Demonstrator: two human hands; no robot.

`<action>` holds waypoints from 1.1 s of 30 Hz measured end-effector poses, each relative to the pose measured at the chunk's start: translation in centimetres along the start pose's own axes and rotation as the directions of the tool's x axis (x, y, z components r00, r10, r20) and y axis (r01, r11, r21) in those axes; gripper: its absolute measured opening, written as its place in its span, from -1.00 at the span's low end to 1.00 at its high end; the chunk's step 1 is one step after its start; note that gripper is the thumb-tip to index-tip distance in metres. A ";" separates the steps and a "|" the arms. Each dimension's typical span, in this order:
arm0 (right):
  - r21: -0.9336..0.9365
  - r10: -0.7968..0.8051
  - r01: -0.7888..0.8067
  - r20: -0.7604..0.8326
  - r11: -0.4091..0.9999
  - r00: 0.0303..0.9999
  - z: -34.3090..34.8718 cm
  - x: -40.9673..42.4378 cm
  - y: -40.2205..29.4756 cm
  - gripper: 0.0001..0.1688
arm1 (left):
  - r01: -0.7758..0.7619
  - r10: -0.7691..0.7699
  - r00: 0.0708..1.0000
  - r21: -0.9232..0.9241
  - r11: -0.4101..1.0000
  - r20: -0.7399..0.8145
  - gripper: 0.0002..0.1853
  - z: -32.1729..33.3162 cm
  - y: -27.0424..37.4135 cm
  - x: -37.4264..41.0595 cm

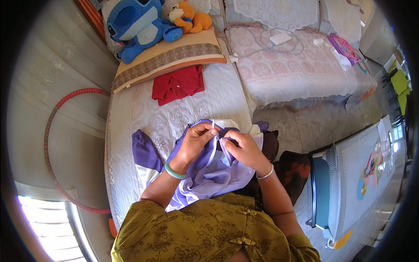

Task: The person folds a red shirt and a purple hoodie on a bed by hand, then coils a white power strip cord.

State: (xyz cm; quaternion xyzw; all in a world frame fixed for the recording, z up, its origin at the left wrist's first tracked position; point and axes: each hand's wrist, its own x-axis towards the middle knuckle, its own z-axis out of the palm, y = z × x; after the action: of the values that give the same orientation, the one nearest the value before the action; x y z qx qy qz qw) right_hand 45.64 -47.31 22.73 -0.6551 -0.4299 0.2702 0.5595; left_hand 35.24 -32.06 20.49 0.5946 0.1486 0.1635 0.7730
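A purple, lilac and white jacket (pixel 209 177) lies spread across the couch cover and my lap, one purple cuffed sleeve reaching out to the left. Near its collar, my left hand (pixel 196 140) pinches the white zipper edge between thumb and fingers. Close beside it on the right, my right hand (pixel 244 147) grips the other zipper edge, its fingers curled over the fabric. The zipper's two sides hang apart below my hands. Whether a slider sits between my fingertips is too small to tell. A folded red garment (pixel 178 85) rests beyond the jacket.
A tan cushion (pixel 170 62), a blue plush toy (pixel 140 29) and an orange plush toy (pixel 190 18) occupy the couch's far end. A white power strip (pixel 280 38) with a cable lies on the adjoining seat. At left is a red hoop (pixel 49 137); at right, a covered table (pixel 353 177).
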 end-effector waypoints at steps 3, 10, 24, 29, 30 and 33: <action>-0.033 0.012 -0.012 0.003 0.999 1.000 0.0 0.0 0.0 -0.81 | -0.028 0.025 0.999 0.088 0.996 0.033 -0.89 0.4 0.3 0.0; -0.062 0.069 -0.073 -0.058 0.995 0.996 0.3 -0.1 -0.2 -0.82 | -0.079 0.060 0.995 0.267 0.961 0.076 -0.89 0.6 0.6 -0.4; 0.115 0.043 -0.024 -0.160 0.993 0.986 0.0 0.2 -0.2 -0.88 | -0.343 0.344 0.936 0.424 0.838 0.078 -0.89 1.6 2.0 -0.1; -0.055 -0.044 0.039 -0.096 0.998 0.994 -0.2 0.4 -0.1 -0.85 | -0.331 0.334 0.939 0.490 0.807 0.083 -0.90 1.8 2.5 -0.9; -0.064 -0.035 0.028 -0.119 0.998 0.992 0.2 0.3 -0.3 -0.84 | -0.316 0.319 0.945 0.478 0.819 0.078 -0.90 1.7 2.4 -1.0; -0.056 -0.030 0.021 -0.182 0.998 0.983 0.9 0.2 0.0 -0.84 | -0.297 0.295 0.952 0.480 0.826 0.082 -0.91 1.7 2.6 -1.1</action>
State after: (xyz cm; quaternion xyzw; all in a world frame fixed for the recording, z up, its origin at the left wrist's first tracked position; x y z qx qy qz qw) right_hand 45.01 -46.65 22.52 -0.6863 -0.3922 0.1902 0.5823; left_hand 34.77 -33.33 23.50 0.7858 0.0893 0.2374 0.5641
